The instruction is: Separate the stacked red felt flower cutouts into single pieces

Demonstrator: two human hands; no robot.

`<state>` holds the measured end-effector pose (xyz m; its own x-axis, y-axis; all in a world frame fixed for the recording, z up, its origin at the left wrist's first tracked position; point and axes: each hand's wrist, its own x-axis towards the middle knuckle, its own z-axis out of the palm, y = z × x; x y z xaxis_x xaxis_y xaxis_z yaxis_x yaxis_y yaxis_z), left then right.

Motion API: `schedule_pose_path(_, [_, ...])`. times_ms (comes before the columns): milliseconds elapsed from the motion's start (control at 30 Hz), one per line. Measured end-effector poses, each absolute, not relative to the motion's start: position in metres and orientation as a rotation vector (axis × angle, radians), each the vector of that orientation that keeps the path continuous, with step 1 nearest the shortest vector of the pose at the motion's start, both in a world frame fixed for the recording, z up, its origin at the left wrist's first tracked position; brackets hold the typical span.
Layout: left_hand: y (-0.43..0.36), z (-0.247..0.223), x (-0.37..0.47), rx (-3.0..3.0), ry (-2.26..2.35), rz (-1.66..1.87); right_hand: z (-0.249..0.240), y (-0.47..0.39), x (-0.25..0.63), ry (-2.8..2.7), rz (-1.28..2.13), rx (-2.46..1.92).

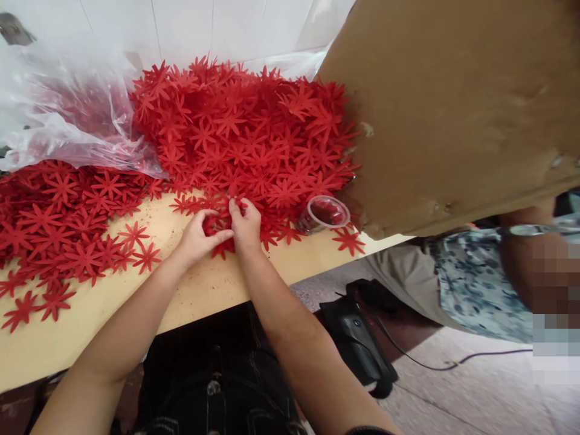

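Note:
My left hand (pixel 202 235) curls around a small bunch of red flower pieces (pixel 211 226) near the table's front part. Right beside it, my right hand (pixel 245 223) has its thumb and fingers closed on a red flower piece. Behind both hands rises a large heap of red star-shaped flowers (pixel 235 127). To the right of my hands, a clear plastic cup (pixel 324 212) stands among the flowers at the heap's front edge.
A second pile of red flowers (pixel 63 217) lies at left under a clear plastic bag (pixel 90 121). A large brown cardboard sheet (pixel 453 109) stands at right. Beyond it is another person (pixel 480 284). The pale table (pixel 203 290) ends before my body; a black pedal (pixel 357 338) is on the floor.

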<state>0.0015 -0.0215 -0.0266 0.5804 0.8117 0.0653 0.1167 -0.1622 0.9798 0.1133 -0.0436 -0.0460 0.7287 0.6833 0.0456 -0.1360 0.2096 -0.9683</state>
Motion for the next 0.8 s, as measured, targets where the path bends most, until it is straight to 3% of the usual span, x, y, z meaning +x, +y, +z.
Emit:
schedule_pose_path(300, [-0.019, -0.043, 0.000, 1.895, 0.788, 0.736, -0.044, -0.045, 0.113, -0.480, 0.679, -1.168])
schedule_pose_path(533, [-0.024, -0.023, -0.008, 2.358, 0.792, 0.477, -0.048, -0.044, 0.116, -0.526, 0.576, -1.270])
schedule_pose_path(800, [-0.016, -0.035, -0.009, 2.115, 0.828, 0.608, -0.048, -0.044, 0.118, -0.457, 0.672, -1.157])
